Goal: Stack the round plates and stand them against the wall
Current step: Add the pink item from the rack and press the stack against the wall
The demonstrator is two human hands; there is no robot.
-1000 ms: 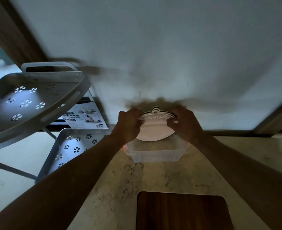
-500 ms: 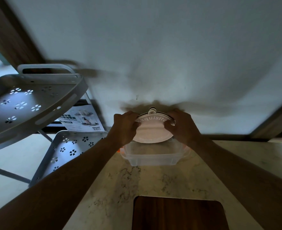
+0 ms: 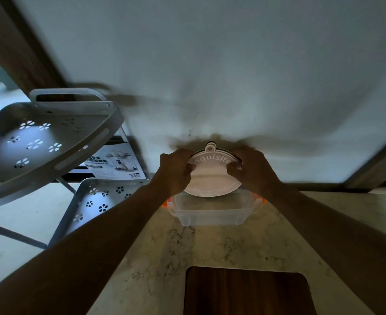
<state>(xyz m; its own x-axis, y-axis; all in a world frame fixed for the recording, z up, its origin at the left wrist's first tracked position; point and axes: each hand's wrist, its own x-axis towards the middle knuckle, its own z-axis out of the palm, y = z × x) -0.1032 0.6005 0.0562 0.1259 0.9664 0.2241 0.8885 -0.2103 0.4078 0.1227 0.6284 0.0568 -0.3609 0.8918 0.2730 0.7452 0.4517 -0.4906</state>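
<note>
Frame center: my left hand (image 3: 176,172) and right hand (image 3: 254,170) are gripping the stacked round plates (image 3: 212,176) upright above a clear container (image 3: 212,211). I'm standing them near the wall (image 3: 210,64); releasing remains.

Both hands hold the stack of round plates (image 3: 212,178) upright near the wall (image 3: 210,76), the left hand (image 3: 176,171) and right hand (image 3: 253,170) each with a grip on one edge. Below sits a clear container (image 3: 212,212) on the marble surface (image 3: 164,258). Whether the stack touches the wall is unclear in the dim light.
</note>
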